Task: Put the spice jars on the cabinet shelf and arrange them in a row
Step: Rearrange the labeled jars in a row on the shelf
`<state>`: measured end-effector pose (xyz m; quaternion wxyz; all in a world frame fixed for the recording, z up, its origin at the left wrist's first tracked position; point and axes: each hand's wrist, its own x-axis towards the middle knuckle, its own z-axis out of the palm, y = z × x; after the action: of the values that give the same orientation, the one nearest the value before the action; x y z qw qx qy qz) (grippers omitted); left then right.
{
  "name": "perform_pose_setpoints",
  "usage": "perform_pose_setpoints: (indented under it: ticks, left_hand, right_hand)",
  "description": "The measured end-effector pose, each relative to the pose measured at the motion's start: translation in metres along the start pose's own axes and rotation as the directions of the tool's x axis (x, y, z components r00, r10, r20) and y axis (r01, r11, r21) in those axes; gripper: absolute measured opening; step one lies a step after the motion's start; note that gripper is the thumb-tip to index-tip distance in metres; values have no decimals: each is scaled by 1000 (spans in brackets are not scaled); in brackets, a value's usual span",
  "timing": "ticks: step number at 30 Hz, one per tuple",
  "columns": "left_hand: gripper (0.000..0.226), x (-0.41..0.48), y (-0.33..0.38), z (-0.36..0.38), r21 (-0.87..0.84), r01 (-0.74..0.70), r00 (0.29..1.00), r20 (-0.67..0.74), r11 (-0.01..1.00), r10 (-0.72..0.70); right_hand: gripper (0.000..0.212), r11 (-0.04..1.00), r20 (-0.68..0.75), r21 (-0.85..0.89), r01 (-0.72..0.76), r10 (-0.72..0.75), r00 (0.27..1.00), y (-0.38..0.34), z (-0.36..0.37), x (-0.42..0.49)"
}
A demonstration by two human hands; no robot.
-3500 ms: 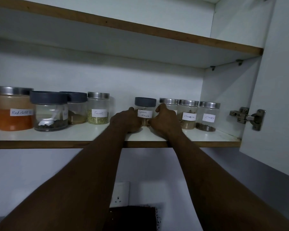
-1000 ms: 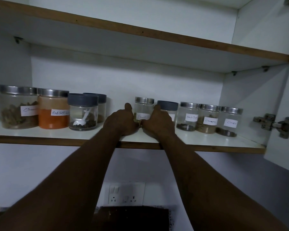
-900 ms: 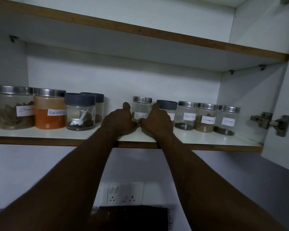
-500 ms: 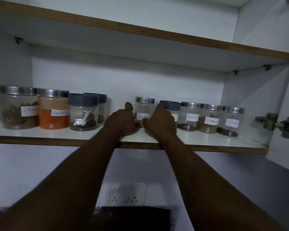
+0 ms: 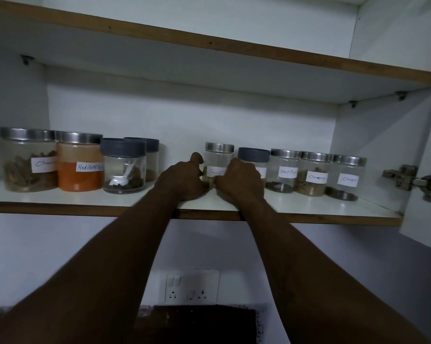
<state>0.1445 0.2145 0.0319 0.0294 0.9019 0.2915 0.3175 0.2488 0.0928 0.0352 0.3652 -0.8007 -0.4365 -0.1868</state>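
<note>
Left hand point(image 5: 182, 181) and right hand point(image 5: 239, 181) curl round the Fennel jar point(image 5: 218, 161), middle of the shelf point(image 5: 60, 199). Lining-up step, I reckon; next, slide it snug beside the grey-lidded jar point(image 5: 253, 155).

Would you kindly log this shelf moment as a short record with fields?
shelf: cabinet shelf, jars upright
held: Fennel jar, standing on the shelf
left hand: grips its left side
right hand: grips its right side
to its right: grey-lidded jar, Black Pepper jar, Cinnamon jar, Cloves jar
to its left: gap, then jar with white spoon
</note>
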Motion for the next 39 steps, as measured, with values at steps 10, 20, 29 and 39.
perform_pose_setpoints:
  ticks: [10, 20, 29, 39]
  left_hand:
    - [83, -2, 2, 0, 6, 3, 1000, 2, 1000, -3]
    - [100, 2, 2, -1, -57, 27, 995, 96, 998, -22]
    - [99, -1, 3, -3, -66, 29, 996, 84, 997, -23]
    - [52, -22, 11, -22, 78, 313, 876, -409, 946, -256]
  right_hand:
    - [38, 999, -33, 8, -35, 36, 999, 4, 1, 1]
    - [30, 999, -48, -20, -25, 24, 999, 6, 3, 3]
    - [31, 999, -26, -46, -29, 28, 999, 7, 4, 5]
    - [17, 953, 95, 69, 296, -302, 949, -3, 9, 5]
